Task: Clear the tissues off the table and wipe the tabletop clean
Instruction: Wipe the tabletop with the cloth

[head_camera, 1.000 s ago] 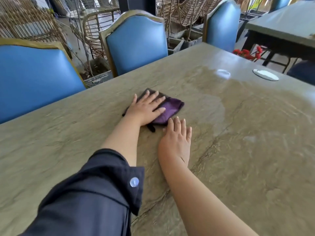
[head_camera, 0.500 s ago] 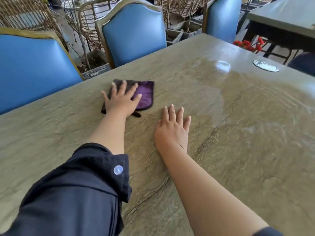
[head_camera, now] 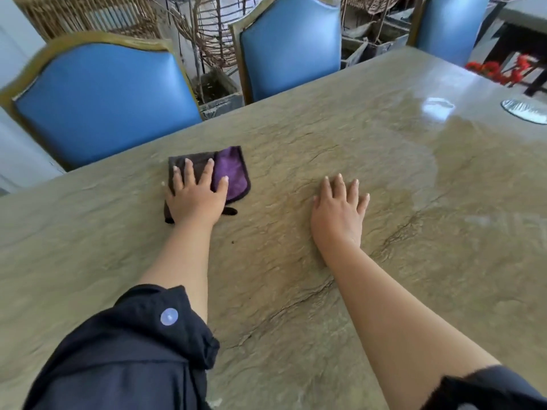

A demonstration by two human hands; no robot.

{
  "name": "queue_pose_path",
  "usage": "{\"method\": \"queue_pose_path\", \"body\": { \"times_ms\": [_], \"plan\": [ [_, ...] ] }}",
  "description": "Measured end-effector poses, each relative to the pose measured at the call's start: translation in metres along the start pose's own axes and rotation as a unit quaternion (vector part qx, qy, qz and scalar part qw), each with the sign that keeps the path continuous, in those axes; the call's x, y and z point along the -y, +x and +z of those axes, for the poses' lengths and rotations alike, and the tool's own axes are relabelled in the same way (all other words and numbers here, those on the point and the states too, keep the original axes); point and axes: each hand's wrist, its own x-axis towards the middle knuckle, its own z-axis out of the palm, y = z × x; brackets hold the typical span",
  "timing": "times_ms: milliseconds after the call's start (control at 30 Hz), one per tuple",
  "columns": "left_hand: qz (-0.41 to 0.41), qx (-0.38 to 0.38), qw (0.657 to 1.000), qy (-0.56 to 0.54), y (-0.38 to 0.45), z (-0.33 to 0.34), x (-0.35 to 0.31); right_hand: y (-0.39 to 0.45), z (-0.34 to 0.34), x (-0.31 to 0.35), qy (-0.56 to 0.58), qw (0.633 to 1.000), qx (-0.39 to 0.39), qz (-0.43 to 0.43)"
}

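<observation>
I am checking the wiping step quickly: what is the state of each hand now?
Left hand: open, flat, pressing on the cloth.
Right hand: open, flat on the bare table, holding nothing.

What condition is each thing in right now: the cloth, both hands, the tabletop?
Cloth: folded, flat on the table, pinned under the left hand.
Left hand: fingers spread, pressing the cloth.
Right hand: open, palm down on bare stone.
Tabletop: wet sheen at far right, no tissues visible.

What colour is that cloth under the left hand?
The cloth is purple with dark brown edging, seen in the head view.
</observation>
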Motion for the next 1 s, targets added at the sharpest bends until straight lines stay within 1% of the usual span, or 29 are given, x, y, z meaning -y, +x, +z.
{"method": "queue_pose_path", "body": {
  "times_ms": [33,67,133,200,233,267,300,367,433,467,500,533,567,633,700,733,767,800,867,900,933,967,1000],
  "plan": [
    [-0.012,0.002,1.0,0.011,-0.007,0.0,0.002,-0.006,0.001,0.007,0.005,1.0,0.002,0.001],
    [0.005,-0.002,1.0,0.02,-0.017,0.002,-0.001,-0.012,0.003,0.016,0.016,1.0,0.003,-0.006],
    [0.11,-0.018,0.993,0.03,-0.035,0.006,-0.007,-0.026,0.008,0.041,0.05,0.998,0.0,-0.047],
    [0.215,-0.003,0.976,0.041,-0.038,0.004,0.004,-0.045,0.016,0.071,0.087,0.993,-0.01,-0.083],
    [0.237,0.012,0.97,0.043,-0.032,0.0,0.015,-0.056,0.02,0.083,0.108,0.991,-0.015,-0.082],
    [0.231,0.022,0.972,0.041,-0.024,-0.004,0.031,-0.067,0.026,0.093,0.123,0.989,-0.018,-0.075],
    [0.202,0.025,0.979,0.033,-0.017,-0.008,0.047,-0.074,0.031,0.097,0.128,0.989,-0.017,-0.071],
    [0.087,0.011,0.996,0.016,-0.01,-0.011,0.08,-0.083,0.04,0.097,0.117,0.99,-0.017,-0.08],
    [-0.048,-0.007,0.999,-0.011,-0.018,-0.011,0.104,-0.083,0.042,0.096,0.126,0.988,-0.027,-0.081],
    [-0.095,-0.01,0.995,-0.022,-0.026,-0.011,0.107,-0.082,0.04,0.096,0.133,0.988,-0.029,-0.076],
    [-0.116,-0.01,0.993,-0.023,-0.037,-0.011,0.105,-0.081,0.038,0.097,0.132,0.988,-0.028,-0.073],
    [-0.109,-0.009,0.994,-0.017,-0.051,-0.009,0.099,-0.081,0.037,0.099,0.128,0.989,-0.026,-0.072],
    [-0.075,-0.012,0.997,-0.006,-0.066,-0.005,0.092,-0.082,0.036,0.1,0.123,0.989,-0.025,-0.074],
    [0.058,-0.04,0.997,0.018,-0.098,0.004,0.085,-0.083,0.037,0.101,0.123,0.989,-0.036,-0.079],
    [0.189,-0.026,0.981,0.04,-0.114,0.005,0.094,-0.087,0.038,0.1,0.123,0.988,-0.04,-0.087],
    [0.217,-0.012,0.975,0.042,-0.11,0.001,0.104,-0.089,0.039,0.099,0.12,0.988,-0.033,-0.091],
    [0.209,-0.001,0.977,0.037,-0.101,-0.003,0.117,-0.093,0.039,0.099,0.117,0.988,-0.023,-0.095],
    [0.17,0.007,0.985,0.023,-0.094,-0.007,0.131,-0.098,0.039,0.1,0.115,0.988,-0.014,-0.098],
    [0.035,0.014,0.999,0.001,-0.088,-0.011,0.158,-0.113,0.041,0.101,0.114,0.988,0.003,-0.109],
    [-0.026,0.016,1.0,-0.007,-0.092,-0.012,0.168,-0.123,0.041,0.102,0.116,0.986,0.012,-0.117],
    [-0.07,0.017,0.997,-0.016,-0.101,-0.012,0.172,-0.132,0.043,0.103,0.117,0.985,0.018,-0.129],
    [-0.095,0.018,0.995,-0.022,-0.113,-0.012,0.172,-0.141,0.044,0.104,0.117,0.983,0.019,-0.141],
    [-0.102,0.023,0.994,-0.021,-0.127,-0.012,0.167,-0.149,0.045,0.105,0.12,0.981,0.018,-0.15]
  ]
}}
